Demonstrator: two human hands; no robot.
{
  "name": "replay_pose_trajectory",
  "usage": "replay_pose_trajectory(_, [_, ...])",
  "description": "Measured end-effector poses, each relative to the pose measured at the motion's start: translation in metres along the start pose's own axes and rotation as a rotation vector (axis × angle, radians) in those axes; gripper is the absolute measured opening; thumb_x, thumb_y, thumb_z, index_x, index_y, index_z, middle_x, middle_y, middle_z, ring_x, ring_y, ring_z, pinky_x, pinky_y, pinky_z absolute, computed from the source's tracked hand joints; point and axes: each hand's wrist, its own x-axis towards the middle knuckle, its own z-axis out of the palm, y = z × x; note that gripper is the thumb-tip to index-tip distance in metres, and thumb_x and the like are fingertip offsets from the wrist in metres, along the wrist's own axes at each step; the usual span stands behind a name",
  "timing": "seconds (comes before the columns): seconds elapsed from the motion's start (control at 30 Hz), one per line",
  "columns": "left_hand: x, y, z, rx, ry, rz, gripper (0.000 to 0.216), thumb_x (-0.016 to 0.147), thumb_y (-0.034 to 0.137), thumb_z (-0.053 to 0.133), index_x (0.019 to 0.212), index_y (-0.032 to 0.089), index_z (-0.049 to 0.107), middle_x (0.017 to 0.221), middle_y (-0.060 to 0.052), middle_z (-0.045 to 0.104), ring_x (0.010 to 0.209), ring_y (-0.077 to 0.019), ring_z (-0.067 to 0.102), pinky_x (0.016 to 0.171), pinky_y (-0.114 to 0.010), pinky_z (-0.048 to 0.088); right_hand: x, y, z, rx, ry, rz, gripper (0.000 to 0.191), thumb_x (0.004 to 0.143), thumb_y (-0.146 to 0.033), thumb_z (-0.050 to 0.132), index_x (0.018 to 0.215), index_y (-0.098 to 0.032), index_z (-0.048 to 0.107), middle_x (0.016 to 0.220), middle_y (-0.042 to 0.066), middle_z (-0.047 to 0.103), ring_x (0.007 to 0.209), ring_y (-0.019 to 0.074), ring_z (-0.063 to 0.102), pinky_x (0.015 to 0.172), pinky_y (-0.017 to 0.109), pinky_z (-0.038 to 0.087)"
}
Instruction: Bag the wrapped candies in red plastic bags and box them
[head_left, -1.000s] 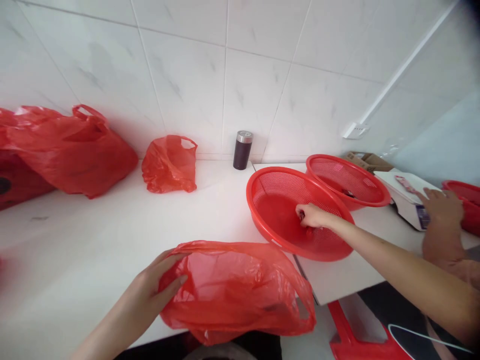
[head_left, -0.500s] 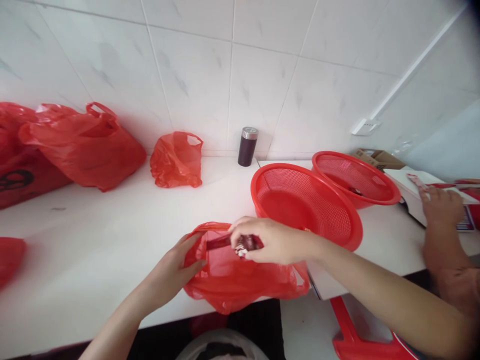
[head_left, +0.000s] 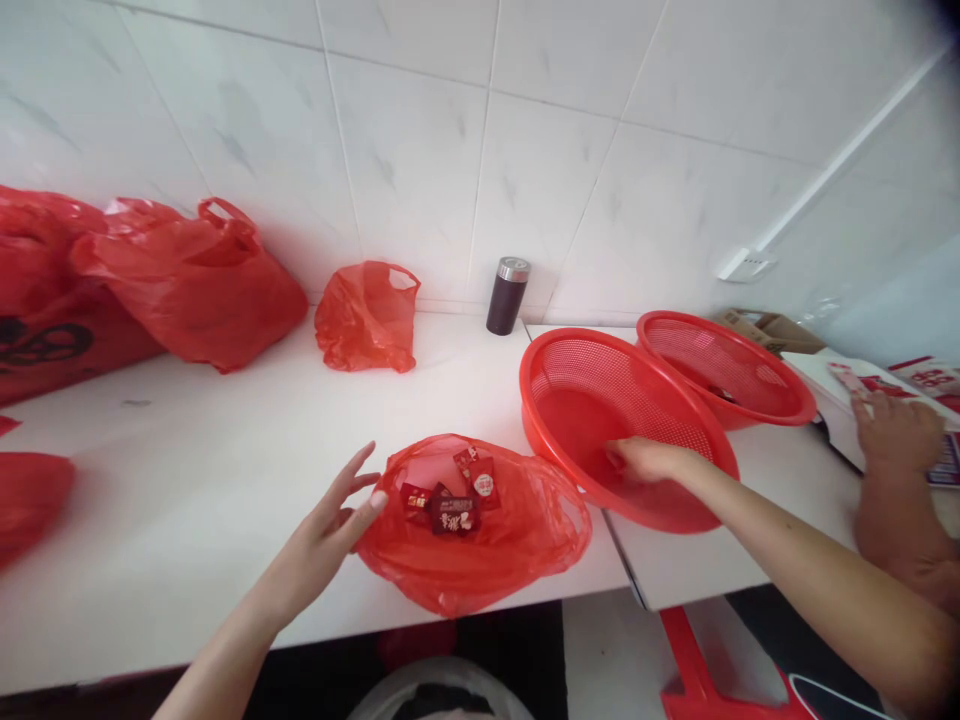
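Observation:
At the left edge of an open red plastic bag (head_left: 517, 540), my left hand (head_left: 334, 530) has its fingers spread, the thumb by the rim. Inside the bag lie several small dark-red wrapped packets (head_left: 454, 515), one with white lettering. My right hand (head_left: 645, 460) reaches down into the nearer red mesh basket (head_left: 559, 350). Its fingers are bent together near the basket floor; what they hold, if anything, is hidden.
A second red basket (head_left: 727, 320) stands behind. A dark tumbler (head_left: 506, 297), a smaller red bag (head_left: 367, 320) and filled red bags (head_left: 202, 290) line the wall. At right, another person's hand (head_left: 896, 430) rests by a white box. A red stool (head_left: 697, 660) stands below.
My right hand has left the bag and moved right into the nearer basket. The packets it held now lie in the bag. My left hand has loosened from the bag's rim.

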Motion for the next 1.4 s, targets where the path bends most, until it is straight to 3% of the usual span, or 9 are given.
replay_pose_trajectory(0.17, [0.0, -0.01, -0.004, -0.018, -0.079, -0.118, 0.058, 0.087, 0.067, 0.038, 0.12, 0.025, 0.061, 0.081, -0.003, 0.065, 0.076, -0.0203, 0.06, 0.064, -0.029, 0.045, -0.019, -0.038, -0.021, 0.23, 0.25, -0.16, 0.006, 0.082, -0.021, 0.054, 0.077, -0.022, 0.053, 0.077, 0.002, 0.061, 0.061, 0.0151, 0.059, 0.058, 0.03, 0.048])
replay_pose_trajectory(0.3, [0.003, -0.004, 0.001, -0.015, -0.138, -0.104, 0.041, 0.083, 0.06, 0.053, 0.094, 0.022, 0.065, 0.074, 0.0, 0.061, 0.073, -0.018, 0.057, 0.067, -0.028, 0.042, -0.056, -0.108, -0.036, 0.445, 0.287, -0.41, 0.012, 0.089, -0.035, 0.053, 0.09, -0.023, 0.054, 0.089, 0.001, 0.063, 0.071, 0.0144, 0.064, 0.068, 0.029, 0.052])
replay_pose_trajectory(0.43, [0.003, 0.002, -0.008, -0.152, -0.071, -0.052, 0.033, 0.082, 0.054, 0.06, 0.082, 0.022, 0.061, 0.077, 0.001, 0.062, 0.074, -0.0156, 0.056, 0.073, -0.028, 0.044, -0.079, -0.151, -0.021, 0.223, 0.32, -0.598, 0.022, 0.09, -0.031, 0.057, 0.111, -0.027, 0.058, 0.113, 0.005, 0.063, 0.096, 0.0205, 0.063, 0.082, 0.034, 0.05])
replay_pose_trajectory(0.67, [-0.011, -0.008, -0.031, -0.66, -0.078, -0.024, 0.022, 0.088, 0.044, 0.058, 0.082, 0.023, 0.06, 0.092, -0.003, 0.07, 0.094, -0.0225, 0.064, 0.087, -0.038, 0.052, -0.092, -0.126, 0.03, -0.322, 0.319, -0.451, 0.006, 0.084, -0.027, 0.062, 0.088, -0.025, 0.066, 0.094, 0.008, 0.065, 0.055, 0.0164, 0.059, 0.047, 0.03, 0.04])
replay_pose_trajectory(0.87, [-0.022, -0.021, -0.025, -0.774, -0.092, -0.102, 0.022, 0.089, 0.041, 0.058, 0.08, 0.022, 0.064, 0.083, -0.001, 0.069, 0.083, -0.0183, 0.065, 0.081, -0.035, 0.055, -0.086, -0.115, 0.064, -0.516, 0.233, -0.429, 0.027, 0.066, -0.019, 0.075, 0.09, -0.027, 0.068, 0.109, 0.01, 0.068, 0.064, 0.0241, 0.066, 0.048, 0.034, 0.045])
replay_pose_trajectory(1.0, [-0.028, -0.022, -0.038, -0.596, -0.132, -0.06, 0.019, 0.087, 0.04, 0.064, 0.1, 0.028, 0.066, 0.095, 0.0, 0.069, 0.088, -0.0173, 0.065, 0.081, -0.032, 0.055, -0.088, -0.128, 0.051, -0.596, 0.175, -0.442, 0.04, 0.063, -0.002, 0.065, 0.096, -0.025, 0.068, 0.076, 0.007, 0.071, 0.066, 0.0249, 0.067, 0.045, 0.031, 0.039])
replay_pose_trajectory(1.13, [-0.034, -0.014, -0.053, -0.23, -0.203, -0.009, 0.026, 0.079, 0.044, 0.071, 0.091, 0.021, 0.071, 0.089, -0.004, 0.071, 0.087, -0.0226, 0.066, 0.084, -0.037, 0.054, -0.098, -0.14, 0.017, -0.487, 0.519, -0.508, 0.026, 0.082, -0.008, 0.052, 0.098, -0.023, 0.068, 0.076, 0.005, 0.069, 0.061, 0.0198, 0.065, 0.044, 0.029, 0.036])
replay_pose_trajectory(1.27, [-0.04, 0.005, -0.066, -0.256, 0.028, 0.116, 0.024, 0.077, 0.045, 0.072, 0.077, 0.021, 0.07, 0.075, -0.001, 0.068, 0.073, -0.0175, 0.063, 0.074, -0.03, 0.055, -0.105, -0.148, -0.015, -0.079, 0.867, -0.676, 0.033, 0.094, -0.016, 0.041, 0.113, -0.026, 0.066, 0.093, 0.003, 0.073, 0.074, 0.017, 0.068, 0.059, 0.029, 0.05])
replay_pose_trajectory(1.4, [-0.048, 0.037, -0.075, -0.528, 0.376, 0.346, 0.021, 0.073, 0.039, 0.078, 0.071, 0.022, 0.066, 0.067, 0.004, 0.065, 0.063, -0.0113, 0.059, 0.063, -0.019, 0.052, -0.108, -0.158, -0.029, 0.236, 0.899, -0.728, 0.035, 0.094, -0.016, 0.043, 0.118, -0.028, 0.066, 0.109, 0.001, 0.072, 0.084, 0.0175, 0.07, 0.072, 0.032, 0.056])
